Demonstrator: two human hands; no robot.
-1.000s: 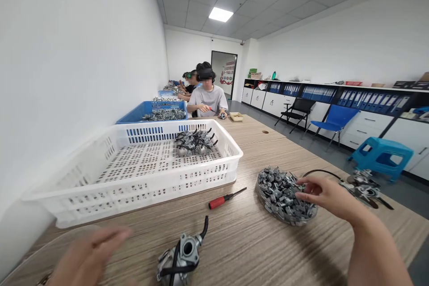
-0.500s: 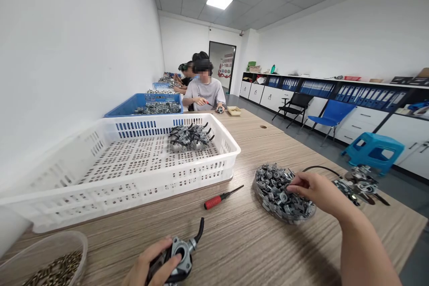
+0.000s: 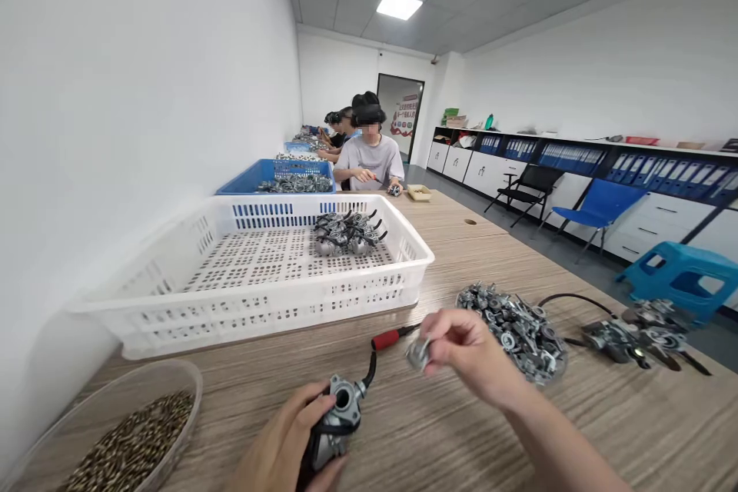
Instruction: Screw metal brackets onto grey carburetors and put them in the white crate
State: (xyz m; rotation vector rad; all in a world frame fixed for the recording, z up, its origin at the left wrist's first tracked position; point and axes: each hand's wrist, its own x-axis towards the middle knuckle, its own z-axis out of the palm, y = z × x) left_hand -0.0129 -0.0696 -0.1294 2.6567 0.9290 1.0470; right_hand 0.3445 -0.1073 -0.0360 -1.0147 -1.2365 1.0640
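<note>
In my left hand (image 3: 282,434), low in the head view, sits a carburetor (image 3: 344,417); the fingers wrap its body, and its round bore and black hose point up. My right hand (image 3: 470,354) pinches a small silvery metal part (image 3: 417,354), blurred by motion, between thumb and fingers. That part is up and to the right of the carburetor, apart from it. Behind my right hand, a round clear dish (image 3: 560,375) holds a heap of small metal parts (image 3: 513,327). A screwdriver (image 3: 385,340) with a red handle lies beyond the pinched part, its shaft partly hidden by my right hand.
A white perforated crate (image 3: 277,315) holds several carburetors (image 3: 349,234). Brass-coloured screws (image 3: 132,442) fill part of a clear tub (image 3: 199,384) at the left. More carburetors (image 3: 639,334) lie at the right. Across the table, a person (image 3: 369,157) works beside a blue crate (image 3: 242,177).
My right hand has left the dish and moved left toward the carburetor, with a small metal part now visible in its pinch. My left hand still grips the carburetor. The whole view has shifted slightly.
</note>
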